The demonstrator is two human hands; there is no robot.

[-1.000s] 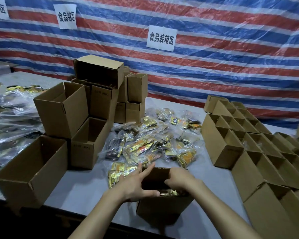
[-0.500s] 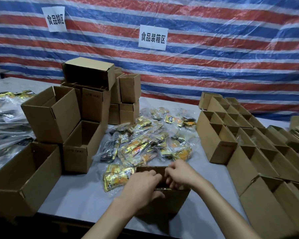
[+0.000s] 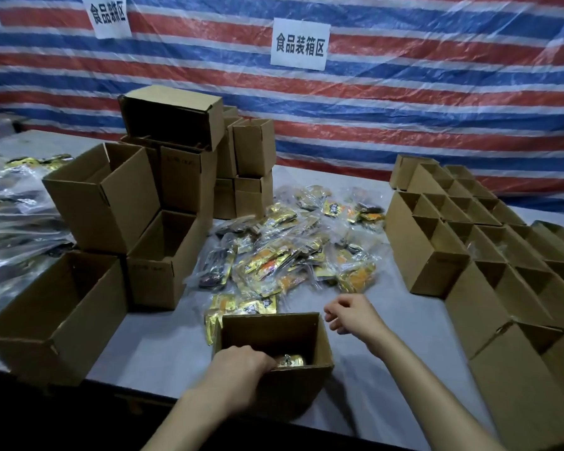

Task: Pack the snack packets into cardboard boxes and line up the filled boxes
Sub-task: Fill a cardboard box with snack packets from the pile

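Note:
An open cardboard box (image 3: 293, 390) stands at the table's near edge. My left hand (image 3: 238, 369) reaches over its near rim, fingers curled down onto a gold snack packet (image 3: 292, 360) inside. My right hand (image 3: 352, 315) hovers just right of the box's far corner, fingers loosely curled, holding nothing. Beyond the box, a loose pile of gold and orange snack packets (image 3: 287, 258) lies in clear wrappers at mid-table. Two packets (image 3: 241, 305) rest against the box's far left side.
Several empty open boxes (image 3: 111, 203) are stacked at the left, and a large one (image 3: 56, 320) sits at the near left corner. Rows of open boxes (image 3: 437, 255) line the right side. Plastic bags (image 3: 13, 206) cover the far left. A striped tarp hangs behind.
My right hand has lifted off the box and moved to its right. My left hand has gone down inside the box onto a packet. The view has shifted closer.

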